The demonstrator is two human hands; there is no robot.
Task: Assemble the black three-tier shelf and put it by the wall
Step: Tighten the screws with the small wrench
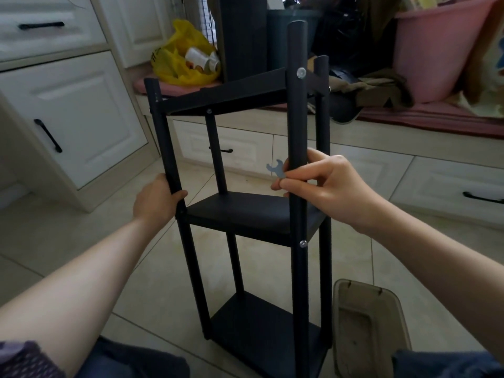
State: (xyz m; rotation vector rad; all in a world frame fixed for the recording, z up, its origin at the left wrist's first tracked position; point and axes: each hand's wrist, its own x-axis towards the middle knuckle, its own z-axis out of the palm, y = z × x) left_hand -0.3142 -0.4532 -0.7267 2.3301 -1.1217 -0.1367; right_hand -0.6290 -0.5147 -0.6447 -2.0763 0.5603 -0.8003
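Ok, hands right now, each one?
Left hand: grips the left front pole.
Right hand: curled round the right front pole, pinching a small wrench.

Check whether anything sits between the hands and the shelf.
Nothing does. The left hand grips the left front post of the shelf; the right hand curls round the right front post, with only a small wrench pinched in its fingers beside the post.
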